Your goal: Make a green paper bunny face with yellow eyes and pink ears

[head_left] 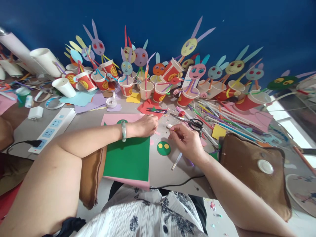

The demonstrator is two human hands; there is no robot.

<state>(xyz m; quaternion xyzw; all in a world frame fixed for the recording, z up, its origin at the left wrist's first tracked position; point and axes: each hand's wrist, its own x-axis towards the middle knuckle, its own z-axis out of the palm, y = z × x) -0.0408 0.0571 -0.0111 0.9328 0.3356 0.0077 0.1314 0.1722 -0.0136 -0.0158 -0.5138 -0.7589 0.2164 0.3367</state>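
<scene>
My left hand is over the top right corner of a green sheet, its fingers bent and pressed together; what they hold, if anything, is hidden. My right hand pinches a small white piece between thumb and forefinger, to the right of my left hand. Between and below the hands lies a green paper disc with two yellow circles on it. Pink paper shows under the green sheet. A red paper with dark scissors on it is just beyond my left hand.
Red paper cups with paper rabbit heads line the blue wall. Black-handled scissors and many coloured sticks lie at right, near a brown bag. A power strip is at left. Another person's arm shows at the left edge.
</scene>
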